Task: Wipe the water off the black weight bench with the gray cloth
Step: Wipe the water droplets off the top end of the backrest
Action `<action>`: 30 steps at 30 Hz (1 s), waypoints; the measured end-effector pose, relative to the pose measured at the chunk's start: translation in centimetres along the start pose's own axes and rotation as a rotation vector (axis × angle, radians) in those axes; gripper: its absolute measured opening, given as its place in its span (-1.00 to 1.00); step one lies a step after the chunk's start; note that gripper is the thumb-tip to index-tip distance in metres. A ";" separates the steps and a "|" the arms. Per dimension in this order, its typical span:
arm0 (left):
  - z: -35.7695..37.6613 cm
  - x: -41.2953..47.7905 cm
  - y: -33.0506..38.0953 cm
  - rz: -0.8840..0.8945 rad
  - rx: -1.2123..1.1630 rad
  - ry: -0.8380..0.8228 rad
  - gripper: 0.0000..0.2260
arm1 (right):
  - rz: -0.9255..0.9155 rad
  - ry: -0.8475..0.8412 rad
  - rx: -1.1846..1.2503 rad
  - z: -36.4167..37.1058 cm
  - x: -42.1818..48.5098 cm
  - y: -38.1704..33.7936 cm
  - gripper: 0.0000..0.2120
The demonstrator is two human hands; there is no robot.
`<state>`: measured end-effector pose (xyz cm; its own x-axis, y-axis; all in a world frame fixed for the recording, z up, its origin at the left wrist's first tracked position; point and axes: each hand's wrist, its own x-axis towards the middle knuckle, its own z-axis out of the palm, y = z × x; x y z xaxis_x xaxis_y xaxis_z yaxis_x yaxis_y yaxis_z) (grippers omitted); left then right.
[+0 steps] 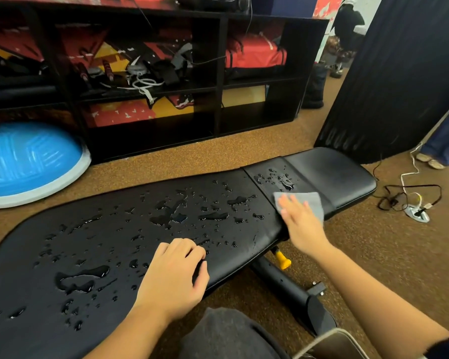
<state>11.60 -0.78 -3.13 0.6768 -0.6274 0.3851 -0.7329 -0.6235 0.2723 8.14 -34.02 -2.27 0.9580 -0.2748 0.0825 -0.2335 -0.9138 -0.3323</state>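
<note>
Wiping the wet bench (114, 229)
Right hand (300, 224) presses the cloth (310, 200) flat, fingers (287, 203) straight. Left hand (174, 275) rests on the bench, fingers curled, holding nothing.

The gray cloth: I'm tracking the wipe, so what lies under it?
The black weight bench, with the right hand pressing on top. Water droplets show beside the gray cloth; any beneath are hidden.
</note>
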 end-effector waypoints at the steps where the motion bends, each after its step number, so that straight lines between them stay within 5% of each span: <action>1: 0.0 0.0 -0.1 0.000 -0.003 -0.002 -0.86 | -0.056 -0.030 0.040 0.0 -0.2 -0.2 -0.57; 7: 0.0 0.0 -0.1 0.000 -0.003 -0.012 -0.86 | 0.203 0.089 0.087 -1.6 0.9 1.8 -0.62; 11: 0.0 0.0 -0.1 0.010 -0.010 -0.003 -0.86 | -0.136 -0.064 0.107 0.4 -0.5 0.5 -0.59; 16: 0.0 0.0 0.0 0.012 -0.013 0.005 -0.87 | 0.248 0.125 0.175 -1.1 1.4 2.5 -0.63; 20: 0.0 0.1 -0.1 0.014 -0.015 0.005 -0.87 | -0.076 0.017 0.102 0.5 0.7 0.9 -0.63; 25: 0.0 0.0 -0.1 0.017 0.004 -0.001 -0.87 | 0.276 0.129 0.154 -1.6 3.7 4.5 -0.62; 30: -0.1 0.3 -0.1 0.038 0.003 0.018 -0.89 | 0.039 0.032 0.179 -1.5 3.5 3.7 -0.68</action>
<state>11.84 -0.84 -2.99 0.6470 -0.6424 0.4109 -0.7580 -0.6006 0.2546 10.42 -38.78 -1.83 0.9424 -0.3206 0.0949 -0.2342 -0.8354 -0.4972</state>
